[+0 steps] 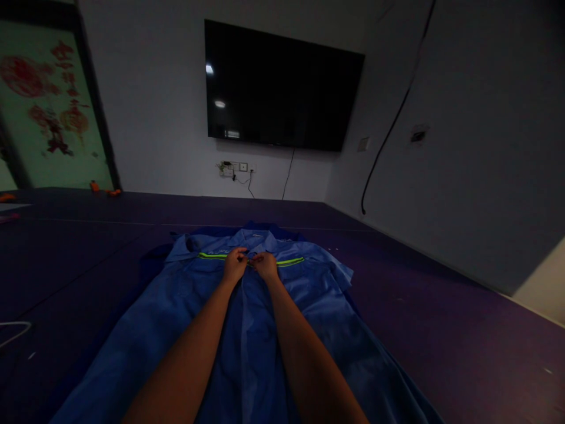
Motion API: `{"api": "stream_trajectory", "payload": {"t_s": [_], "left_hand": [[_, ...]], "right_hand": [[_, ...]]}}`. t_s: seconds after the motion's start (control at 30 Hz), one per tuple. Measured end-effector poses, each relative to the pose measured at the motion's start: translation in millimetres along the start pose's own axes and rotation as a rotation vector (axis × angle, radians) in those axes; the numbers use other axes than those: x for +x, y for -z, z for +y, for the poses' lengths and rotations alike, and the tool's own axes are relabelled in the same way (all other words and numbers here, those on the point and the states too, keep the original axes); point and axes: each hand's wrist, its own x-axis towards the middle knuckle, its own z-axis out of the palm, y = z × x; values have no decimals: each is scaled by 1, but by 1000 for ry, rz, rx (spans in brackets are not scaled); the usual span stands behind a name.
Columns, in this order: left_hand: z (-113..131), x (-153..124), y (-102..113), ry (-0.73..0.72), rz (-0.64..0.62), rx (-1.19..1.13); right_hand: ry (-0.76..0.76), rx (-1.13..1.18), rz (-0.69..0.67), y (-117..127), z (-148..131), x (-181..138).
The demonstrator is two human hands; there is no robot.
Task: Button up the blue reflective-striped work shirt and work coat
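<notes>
Blue shirt (pixel 247 335) cut off below; chest lettering (pixel 216 252) too small.

- Walls (pixel 150 106): pale, dimly lit.
- TV (pixel 282 88): wall-mounted, dark, reflecting light.
- Sockets (pixel 243 166): below TV.
- Floor (pixel 419 330): purple, seamed.
- Glass panel (pixel 53 112): left, red decals.
- Cable (pixel 409 89): hanging, right side.

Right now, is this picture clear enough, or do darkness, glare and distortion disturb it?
Head view: dim overall, with bright reflections on the black wall-mounted television; head view: the blue collared shirt is readable, but finger detail on the left hand and right hand is hard to tell; head view: wide-angle stretching seems visible.
</notes>
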Motion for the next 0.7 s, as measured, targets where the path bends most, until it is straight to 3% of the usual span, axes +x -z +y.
{"api": "stream_trajectory", "payload": {"t_s": [0.33, 0.7], "left_hand": [[-3, 1, 0, 22, -15, -96], [0, -1, 1, 75, -25, -128]], "right_hand": [[-10, -98, -29, 4, -3, 1], [2, -59, -19, 2, -1, 0]]}}
